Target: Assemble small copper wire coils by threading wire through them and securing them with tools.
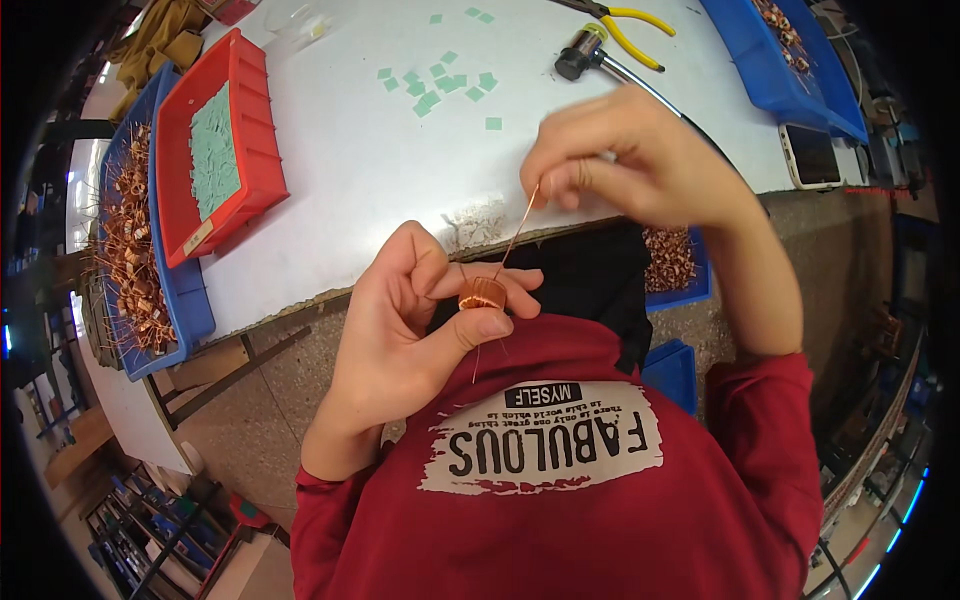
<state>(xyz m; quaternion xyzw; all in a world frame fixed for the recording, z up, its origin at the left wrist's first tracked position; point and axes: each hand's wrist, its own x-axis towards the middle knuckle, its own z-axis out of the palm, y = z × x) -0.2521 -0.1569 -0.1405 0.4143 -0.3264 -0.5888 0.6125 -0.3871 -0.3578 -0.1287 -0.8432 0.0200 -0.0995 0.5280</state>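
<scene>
My left hand point(410, 320) pinches a small ring-shaped copper coil point(482, 292) between thumb and fingers, just off the table's near edge. Thin wire ends stick out above and below the coil. Up and to the right, my right hand point(610, 160) is closed on one long copper wire point(520, 228), which runs taut from the coil to the fingertips. Part of the coil is hidden behind the left thumb.
At the left, a blue bin point(190, 315) holds many wire-ended coils beside a red tray point(265, 150) of green pieces. Green squares point(440, 85), a hammer point(590, 55) and yellow-handled pliers point(635, 40) lie on the white table point(330, 190). Blue bins point(740, 60) and a phone point(811, 157) are right.
</scene>
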